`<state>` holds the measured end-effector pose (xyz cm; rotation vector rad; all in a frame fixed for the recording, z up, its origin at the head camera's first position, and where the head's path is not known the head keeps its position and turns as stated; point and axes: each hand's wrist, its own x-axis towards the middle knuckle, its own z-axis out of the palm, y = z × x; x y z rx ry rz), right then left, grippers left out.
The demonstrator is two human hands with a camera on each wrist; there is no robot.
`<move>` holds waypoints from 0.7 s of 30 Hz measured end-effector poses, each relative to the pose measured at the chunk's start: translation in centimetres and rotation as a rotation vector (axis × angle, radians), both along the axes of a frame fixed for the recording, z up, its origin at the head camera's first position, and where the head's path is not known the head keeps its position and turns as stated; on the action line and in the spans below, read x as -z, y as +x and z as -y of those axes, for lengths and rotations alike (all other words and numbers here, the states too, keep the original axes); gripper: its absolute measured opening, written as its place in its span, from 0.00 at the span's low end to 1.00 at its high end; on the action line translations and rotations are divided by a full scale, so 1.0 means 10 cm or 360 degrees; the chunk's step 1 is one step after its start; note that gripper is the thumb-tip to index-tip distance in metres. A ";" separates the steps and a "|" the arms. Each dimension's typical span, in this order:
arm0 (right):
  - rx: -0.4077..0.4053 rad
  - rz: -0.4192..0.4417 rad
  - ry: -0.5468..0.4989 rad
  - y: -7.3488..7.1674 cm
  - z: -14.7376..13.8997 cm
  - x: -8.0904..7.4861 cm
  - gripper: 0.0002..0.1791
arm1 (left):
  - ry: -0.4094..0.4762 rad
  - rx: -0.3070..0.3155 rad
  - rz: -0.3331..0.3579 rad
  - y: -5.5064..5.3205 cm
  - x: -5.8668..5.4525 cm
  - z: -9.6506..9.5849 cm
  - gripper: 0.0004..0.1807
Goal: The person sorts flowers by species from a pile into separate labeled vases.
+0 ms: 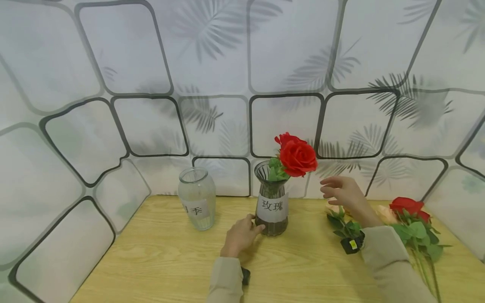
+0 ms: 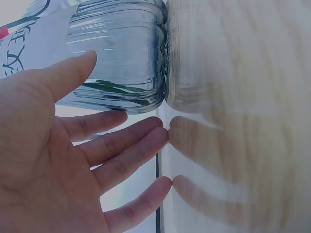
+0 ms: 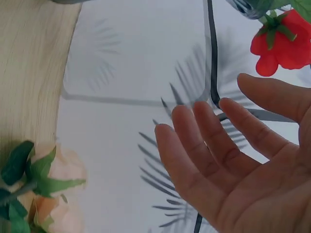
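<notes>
A grey ribbed glass vase [image 1: 272, 190] with a white paper label stands on the table near the wall. Red roses [image 1: 298, 158] lean to the right out of its mouth, and a green stem shows through the glass in the left wrist view. At the vase's base is my left hand [image 1: 239, 236], thumb and forefinger right beside the glass. Its other fingers [image 2: 131, 158] are spread and relaxed, tips at the tabletop. My right hand [image 1: 345, 194] hangs in the air right of the roses, fingers loosely bent, palm empty in the right wrist view.
A second, clear glass vase [image 1: 208, 189] with a paper label stands to the left. Under my right forearm lie pale peach roses [image 3: 60, 170] with green leaves. Farther right lies a red rose [image 1: 407, 207] with long stems. Patterned cloth [image 1: 216, 126] hangs behind the wooden table [image 1: 159, 252].
</notes>
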<state>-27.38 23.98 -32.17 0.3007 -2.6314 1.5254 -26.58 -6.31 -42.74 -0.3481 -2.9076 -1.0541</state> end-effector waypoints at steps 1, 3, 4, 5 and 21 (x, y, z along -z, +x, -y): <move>0.0015 -0.0001 0.0029 0.03 -0.03 0.01 0.21 | -0.0004 -0.0002 0.0003 0.00 0.00 -0.01 0.29; 0.0027 -0.0013 0.0081 0.08 -0.09 0.01 0.21 | -0.0021 -0.0015 0.0008 -0.01 0.01 -0.03 0.30; 0.0036 -0.0006 0.0110 0.11 -0.12 0.01 0.21 | -0.0029 -0.0025 0.0012 -0.02 0.01 -0.04 0.31; 0.0046 0.0002 0.0128 0.13 -0.14 0.01 0.21 | -0.0037 -0.0034 0.0015 -0.02 0.02 -0.05 0.31; 0.0131 0.0057 0.0314 0.41 -0.65 0.11 0.23 | -0.0039 -0.0056 0.0010 -0.01 0.01 -0.09 0.29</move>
